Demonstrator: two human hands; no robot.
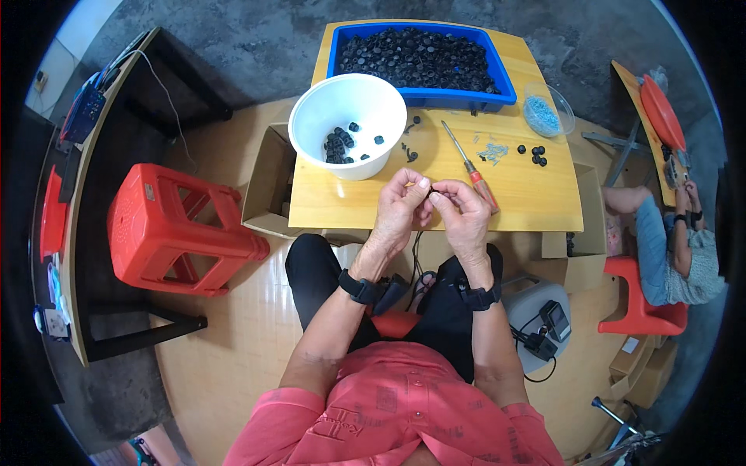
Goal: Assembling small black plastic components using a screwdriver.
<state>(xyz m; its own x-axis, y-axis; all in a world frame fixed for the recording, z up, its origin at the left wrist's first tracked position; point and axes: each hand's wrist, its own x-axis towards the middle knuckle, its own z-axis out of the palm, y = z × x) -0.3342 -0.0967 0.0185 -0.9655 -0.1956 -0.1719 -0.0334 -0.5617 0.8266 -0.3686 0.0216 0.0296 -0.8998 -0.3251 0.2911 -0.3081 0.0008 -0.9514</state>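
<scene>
Fingertips pinched and nearly touching, my left hand (pixel 398 208) and my right hand (pixel 465 219) hold a small black part (pixel 431 192) between them at the table's near edge. Fingers cover most of it. Just right of my right hand lies a screwdriver (pixel 481 186) with a red handle, its shaft pointing away from me. Beyond my left hand stands a white bucket (pixel 315 109) with several black knob-like parts inside. A few small black pieces (pixel 410 154) lie between bucket and screwdriver. Loose silver screws (pixel 493 152) and several round black parts (pixel 537 156) sit to the right.
At the back of the wooden table (pixel 342 208), a blue tray (pixel 420 97) is heaped with black parts. A clear bowl (pixel 568 124) holds small bluish screws. Cardboard boxes (pixel 266 182) flank the table. A red stool (pixel 167 225) stands left; another person (pixel 695 264) sits at right.
</scene>
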